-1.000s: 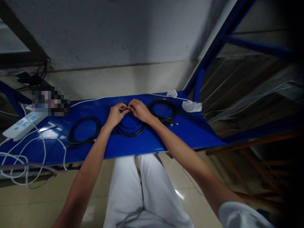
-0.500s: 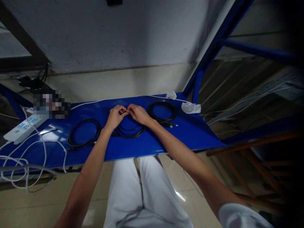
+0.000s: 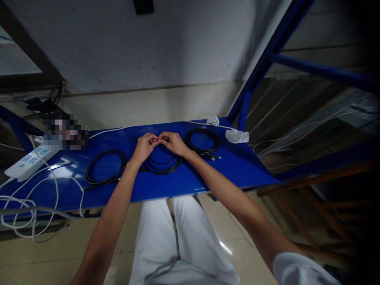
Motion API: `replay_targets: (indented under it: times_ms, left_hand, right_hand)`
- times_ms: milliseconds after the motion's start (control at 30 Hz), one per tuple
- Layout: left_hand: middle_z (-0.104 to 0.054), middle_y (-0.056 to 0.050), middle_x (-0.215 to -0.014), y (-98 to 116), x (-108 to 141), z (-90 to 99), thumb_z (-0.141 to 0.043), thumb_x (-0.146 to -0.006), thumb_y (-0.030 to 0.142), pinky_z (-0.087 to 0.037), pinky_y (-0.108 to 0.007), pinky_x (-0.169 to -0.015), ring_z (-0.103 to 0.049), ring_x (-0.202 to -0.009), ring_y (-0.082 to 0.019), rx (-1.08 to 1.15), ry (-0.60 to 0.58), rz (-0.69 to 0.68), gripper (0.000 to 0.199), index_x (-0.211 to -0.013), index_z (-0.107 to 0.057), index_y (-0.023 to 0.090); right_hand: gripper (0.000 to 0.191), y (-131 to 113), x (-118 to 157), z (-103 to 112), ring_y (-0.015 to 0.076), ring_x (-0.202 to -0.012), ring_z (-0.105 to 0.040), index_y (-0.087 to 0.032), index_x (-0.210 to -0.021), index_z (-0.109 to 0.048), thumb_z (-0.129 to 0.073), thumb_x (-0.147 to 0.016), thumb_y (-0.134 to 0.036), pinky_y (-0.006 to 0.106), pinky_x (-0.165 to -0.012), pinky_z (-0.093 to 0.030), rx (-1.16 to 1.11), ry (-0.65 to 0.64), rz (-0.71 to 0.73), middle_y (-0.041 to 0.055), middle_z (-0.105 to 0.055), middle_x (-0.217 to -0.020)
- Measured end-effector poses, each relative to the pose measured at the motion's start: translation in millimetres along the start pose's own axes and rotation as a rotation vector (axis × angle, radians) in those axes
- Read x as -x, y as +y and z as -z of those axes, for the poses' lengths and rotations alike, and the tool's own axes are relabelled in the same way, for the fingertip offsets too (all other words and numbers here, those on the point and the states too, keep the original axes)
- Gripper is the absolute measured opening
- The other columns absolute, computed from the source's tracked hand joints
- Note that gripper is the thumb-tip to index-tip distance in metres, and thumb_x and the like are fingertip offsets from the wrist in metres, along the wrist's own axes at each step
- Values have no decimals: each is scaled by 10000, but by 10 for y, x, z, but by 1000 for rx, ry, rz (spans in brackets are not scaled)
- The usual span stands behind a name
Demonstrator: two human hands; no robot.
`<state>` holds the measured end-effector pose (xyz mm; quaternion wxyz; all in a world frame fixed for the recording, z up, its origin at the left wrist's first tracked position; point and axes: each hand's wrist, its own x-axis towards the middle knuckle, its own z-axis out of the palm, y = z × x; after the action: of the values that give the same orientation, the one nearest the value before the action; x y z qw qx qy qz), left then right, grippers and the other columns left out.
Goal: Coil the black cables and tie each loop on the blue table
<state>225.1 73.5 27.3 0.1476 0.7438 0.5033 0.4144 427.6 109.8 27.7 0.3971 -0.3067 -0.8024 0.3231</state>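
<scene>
Three coils of black cable lie on a blue table. My left hand (image 3: 145,146) and my right hand (image 3: 172,143) meet fingertip to fingertip over the far side of the middle coil (image 3: 163,171). Both are closed in a pinch; whatever is between the fingers is too small to make out. Part of that coil is hidden beneath the hands. To the left is another black coil (image 3: 89,166), and the third coil (image 3: 202,151) rests to the right, with its plug ends (image 3: 214,157) pointing right.
A white power strip (image 3: 28,163) and tangled white cords (image 3: 56,186) occupy the left end of the blue table (image 3: 190,186). Crumpled white pieces (image 3: 237,136) lie at the back right. Behind stands a wall; a blue frame post (image 3: 245,109) rises at the right.
The hands keep nearly the same place and pinch, with the fingertips shifted only slightly. The camera view has tilted a little.
</scene>
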Motion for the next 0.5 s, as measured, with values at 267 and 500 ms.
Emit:
replay_targets:
  times_ms: [267,500]
  left_hand:
    - [-694,-40,-871,-21,-9,2,-752,-949,295,-516,-311,-770,-632,-777,-176,-13,-5,15,105,-895,-731,207]
    - [-725,-47,-870,-11,-6,-12,-769,-924,317,-533,-325,-776,-651,-761,-182,-14,30,40,107,-899,-776,213]
  right_hand:
    - [128,33,-15,-10,199,-920,-738,-200,-1036,-823,-782,-963,-297,291,-840,-508,45,-10,-6,61,-820,-1040]
    - [122,9,-6,-33,199,-916,-731,-199,-1028,-823,-717,-973,-226,297,-836,-508,76,33,-6,60,-821,-1041]
